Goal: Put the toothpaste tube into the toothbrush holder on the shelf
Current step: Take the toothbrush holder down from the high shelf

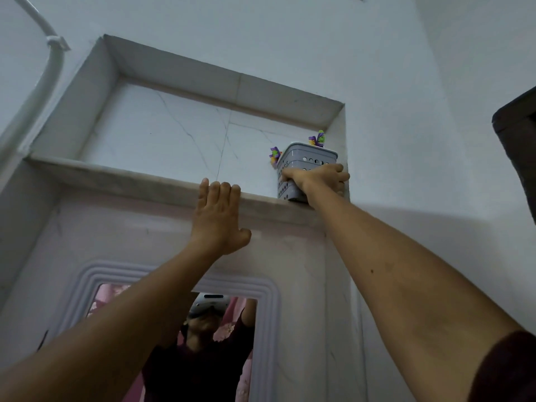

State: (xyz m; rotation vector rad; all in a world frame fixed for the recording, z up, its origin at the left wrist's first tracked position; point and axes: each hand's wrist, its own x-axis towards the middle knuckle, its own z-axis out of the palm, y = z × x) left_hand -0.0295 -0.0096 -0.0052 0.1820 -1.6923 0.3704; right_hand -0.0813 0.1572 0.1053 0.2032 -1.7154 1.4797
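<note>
Currently left hand [217, 219] is flat and open-palmed against the marble shelf [116, 175] lip, a good brace. Right hand [317, 178] is wrapped around the grey perforated plastic toothbrush holder [307, 158] at the niche's right end. Toothpaste tube isn't visible. Likely lifting it down: grip low, keep upright, the brushes [317, 139] stand loose.

Pale bluish-white walls [319, 39] fill most of the frame. A rectangular niche [179, 129] is set into the wall at centre, lined with white marble veined in thin dark lines. A white pipe [53, 65] curves down the upper left. At the bottom centre hangs a mirror [269, 329] with a ridged white frame. A dark object [519, 146] juts in at the right edge. The light is soft and even.
</note>
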